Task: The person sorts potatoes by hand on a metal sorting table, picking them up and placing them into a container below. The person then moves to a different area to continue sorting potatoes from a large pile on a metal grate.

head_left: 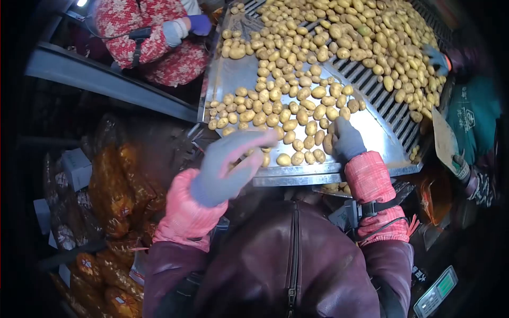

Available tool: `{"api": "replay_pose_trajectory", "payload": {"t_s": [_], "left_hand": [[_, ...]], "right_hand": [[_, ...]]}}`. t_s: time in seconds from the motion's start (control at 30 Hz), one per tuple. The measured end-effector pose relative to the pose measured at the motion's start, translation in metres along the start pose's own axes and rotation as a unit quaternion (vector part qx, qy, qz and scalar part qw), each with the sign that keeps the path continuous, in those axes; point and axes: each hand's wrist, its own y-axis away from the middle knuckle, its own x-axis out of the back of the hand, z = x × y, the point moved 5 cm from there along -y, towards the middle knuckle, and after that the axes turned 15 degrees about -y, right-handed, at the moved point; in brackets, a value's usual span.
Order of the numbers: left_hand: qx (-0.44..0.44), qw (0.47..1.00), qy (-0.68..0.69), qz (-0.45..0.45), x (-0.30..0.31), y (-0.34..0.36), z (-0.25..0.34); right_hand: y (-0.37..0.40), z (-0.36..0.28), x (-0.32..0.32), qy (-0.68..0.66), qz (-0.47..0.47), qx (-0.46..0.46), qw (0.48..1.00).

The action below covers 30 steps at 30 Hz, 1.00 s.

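Observation:
My left hand (227, 165), in a grey and pink glove, is raised over the near left edge of the metal table (350, 163). Its thumb and fingers are apart, with nothing visible between them. My right hand (348, 140), in a grey glove, is low at the table's near side. Its fingers curl around a potato (328, 144), partly hidden by the glove. Loose potatoes (290, 125) lie spread over the metal in front of both hands.
A large potato heap (371, 37) covers the slatted grate (382, 98). One person's gloved hand (176, 33) is at upper left; another's gloved hand (436, 59) touches the heap at right. Filled orange bags (111, 185) stand at left. A scale display (436, 291) is at lower right.

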Motion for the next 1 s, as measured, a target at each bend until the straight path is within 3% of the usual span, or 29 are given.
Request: {"api": "replay_pose_trajectory", "payload": {"t_s": [0.03, 0.07, 0.1, 0.13, 0.2, 0.23, 0.27, 0.37, 0.4, 0.53, 0.63, 0.73, 0.83, 1.0], "left_hand": [[0.204, 0.973, 0.091, -0.06, -0.026, 0.018, -0.052], [0.071, 0.995, -0.067, -0.021, -0.053, 0.036, -0.113], [0.046, 0.988, -0.144, -0.001, -0.064, 0.053, -0.136], [0.076, 0.98, -0.183, 0.003, -0.067, 0.078, -0.158], [0.136, 0.957, -0.255, 0.018, -0.076, 0.11, -0.185], [0.136, 0.957, -0.254, 0.02, -0.082, 0.122, -0.191], [0.136, 0.957, -0.254, 0.022, -0.09, 0.131, -0.195], [0.117, 0.956, -0.269, 0.028, -0.097, 0.131, -0.189], [0.108, 0.956, -0.273, 0.026, -0.099, 0.13, -0.186], [0.159, 0.963, -0.215, 0.021, -0.101, 0.136, -0.224], [0.192, 0.936, -0.294, 0.005, -0.102, 0.162, -0.249], [0.165, 0.898, -0.337, -0.23, -0.115, 0.181, -0.249], [0.147, 0.904, -0.364, -0.167, -0.129, 0.205, -0.258], [0.152, 0.909, -0.352, -0.166, -0.131, 0.208, -0.261]], "right_hand": [[-0.006, 0.005, -0.002, 0.009, -0.013, -0.007, 1.0], [-0.01, 0.011, 0.002, -0.048, -0.01, 0.035, 0.998], [-0.01, 0.021, 0.006, -0.106, -0.012, 0.074, 0.992], [-0.001, 0.022, 0.0, -0.167, -0.017, 0.11, 0.98], [0.012, 0.007, 0.009, -0.173, -0.068, 0.076, 0.98], [0.018, 0.002, 0.012, -0.175, -0.095, 0.059, 0.978], [0.016, 0.004, 0.005, -0.129, -0.091, 0.106, 0.982], [0.015, -0.027, -0.011, -0.086, -0.115, 0.057, 0.988], [0.015, -0.035, -0.017, -0.031, -0.085, 0.123, 0.988], [0.002, -0.057, -0.052, 0.006, -0.137, 0.141, 0.981], [-0.005, -0.067, -0.074, -0.021, -0.108, 0.169, 0.979], [-0.011, -0.089, -0.091, -0.023, -0.111, 0.174, 0.978], [-0.015, -0.117, -0.106, 0.013, -0.143, 0.137, 0.98], [-0.02, -0.16, -0.129, 0.038, -0.163, 0.114, 0.979]]}}
